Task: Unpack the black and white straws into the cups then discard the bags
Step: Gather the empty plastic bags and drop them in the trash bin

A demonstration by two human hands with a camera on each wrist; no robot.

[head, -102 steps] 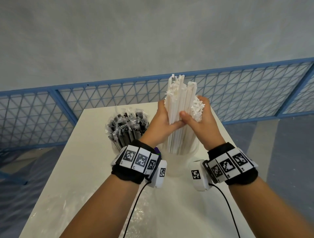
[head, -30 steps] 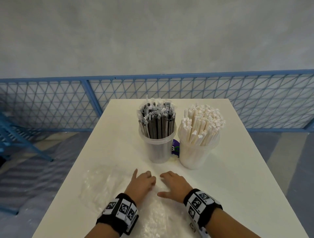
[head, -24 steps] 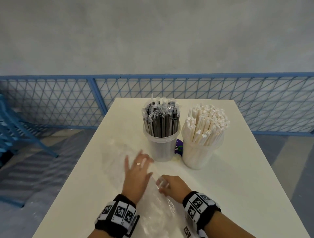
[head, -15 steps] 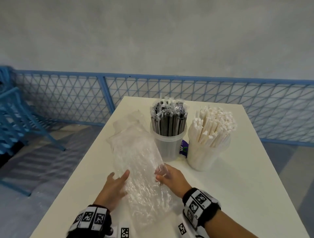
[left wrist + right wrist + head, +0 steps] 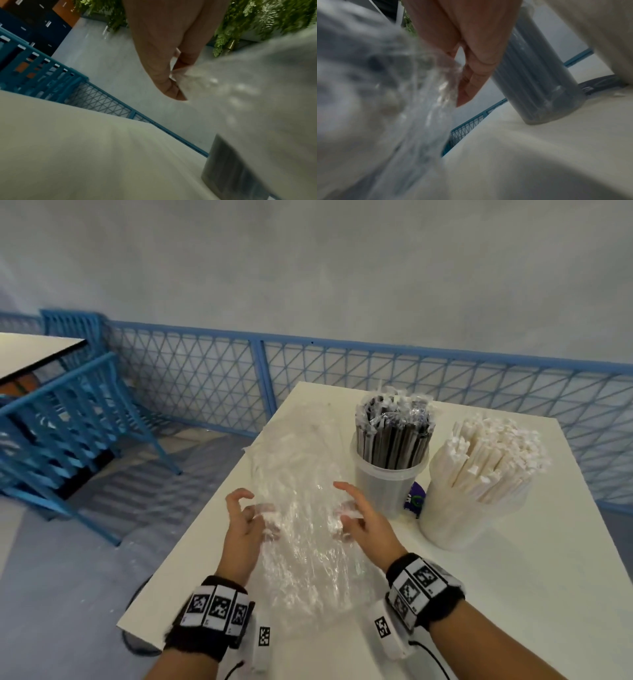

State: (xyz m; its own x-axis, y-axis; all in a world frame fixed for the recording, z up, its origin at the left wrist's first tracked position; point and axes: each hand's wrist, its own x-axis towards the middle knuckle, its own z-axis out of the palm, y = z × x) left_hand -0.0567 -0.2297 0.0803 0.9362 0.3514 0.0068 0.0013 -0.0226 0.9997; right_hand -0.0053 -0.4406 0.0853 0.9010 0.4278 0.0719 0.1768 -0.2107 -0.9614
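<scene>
A white table holds two cups side by side: one filled with black straws, one with white straws. Crumpled clear plastic bags lie left of them.

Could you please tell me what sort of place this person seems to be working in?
Probably a café or canteen seating area, possibly a staged one: a white table holds cups of black straws and white straws, a blue mesh railing fences it, and another table stands nearby.

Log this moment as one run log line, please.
phase: gathering bags | left hand: grips clear plastic bag | right hand: grips same bag | black straws, white straws: in cups
</scene>
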